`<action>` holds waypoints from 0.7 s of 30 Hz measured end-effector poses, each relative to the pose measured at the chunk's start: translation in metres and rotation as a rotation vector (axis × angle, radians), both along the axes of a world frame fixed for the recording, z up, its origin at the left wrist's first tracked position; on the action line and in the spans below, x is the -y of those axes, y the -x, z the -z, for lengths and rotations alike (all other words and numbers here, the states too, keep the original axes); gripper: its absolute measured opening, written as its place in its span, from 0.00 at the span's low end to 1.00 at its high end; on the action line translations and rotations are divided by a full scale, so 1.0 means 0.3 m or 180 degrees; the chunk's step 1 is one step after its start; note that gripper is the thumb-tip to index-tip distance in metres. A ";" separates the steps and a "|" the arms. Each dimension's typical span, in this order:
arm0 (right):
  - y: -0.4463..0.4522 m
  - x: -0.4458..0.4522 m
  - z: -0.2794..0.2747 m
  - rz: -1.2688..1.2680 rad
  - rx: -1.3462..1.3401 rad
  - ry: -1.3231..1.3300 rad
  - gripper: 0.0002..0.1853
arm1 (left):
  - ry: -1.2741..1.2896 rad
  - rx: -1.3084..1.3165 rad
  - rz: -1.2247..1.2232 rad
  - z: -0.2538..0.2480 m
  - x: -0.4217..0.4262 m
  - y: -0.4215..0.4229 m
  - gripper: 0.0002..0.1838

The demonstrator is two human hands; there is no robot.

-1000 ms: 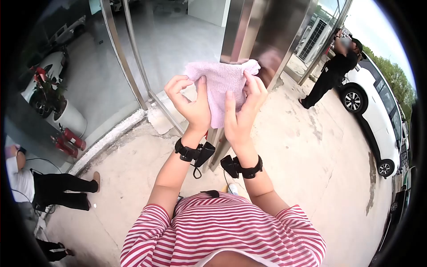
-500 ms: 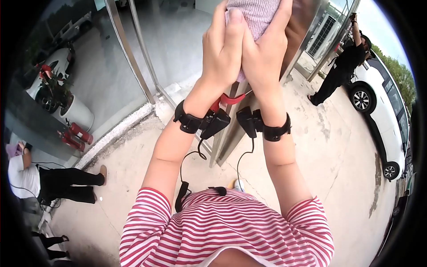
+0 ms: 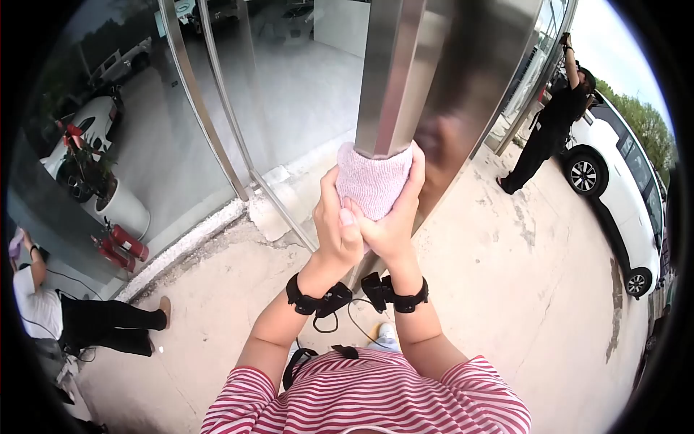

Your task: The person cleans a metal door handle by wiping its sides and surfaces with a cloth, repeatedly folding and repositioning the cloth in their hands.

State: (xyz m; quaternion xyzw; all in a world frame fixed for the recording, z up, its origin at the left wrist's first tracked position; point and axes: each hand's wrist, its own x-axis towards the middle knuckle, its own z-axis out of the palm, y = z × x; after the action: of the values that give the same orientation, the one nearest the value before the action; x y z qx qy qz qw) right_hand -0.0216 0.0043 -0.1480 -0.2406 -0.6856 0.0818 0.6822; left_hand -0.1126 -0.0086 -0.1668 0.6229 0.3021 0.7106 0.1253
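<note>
A pink cloth is wrapped around the front of a shiny metal post, at the middle of the view. My left hand presses the cloth from the left side, its thumb over the lower part. From the right, my right hand closes round the same cloth, and the two hands touch below it. Where the fingertips go behind the post is hidden. Both wrists carry black straps with small devices and cables.
Glass panels with metal frames stand at the left, with a potted plant and red fire extinguishers beyond. A person in white is at far left. A person in black stands near a white car.
The cloth was spread between my hands, then pressed high on the post. Now both hands and the cloth are lower on the post, closer to my body.
</note>
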 end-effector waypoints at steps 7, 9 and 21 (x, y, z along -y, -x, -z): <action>-0.022 -0.019 -0.023 -0.0396 -0.0114 0.0325 0.53 | -0.0240 -0.0221 0.0028 -0.018 -0.033 -0.005 0.36; -0.034 -0.025 -0.017 -0.0339 -0.0051 0.0368 0.54 | -0.0280 -0.0216 -0.0013 -0.018 -0.027 -0.016 0.37; 0.007 -0.040 -0.080 -0.0838 -0.0497 0.0272 0.52 | -0.0759 -0.0268 0.0034 -0.098 -0.086 0.007 0.38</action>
State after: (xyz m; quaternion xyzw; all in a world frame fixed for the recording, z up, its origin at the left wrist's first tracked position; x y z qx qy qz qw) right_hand -0.0236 0.0164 -0.1239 -0.1703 -0.6520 0.2180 0.7059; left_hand -0.1146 0.0172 -0.1375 0.6643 0.2171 0.7140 0.0414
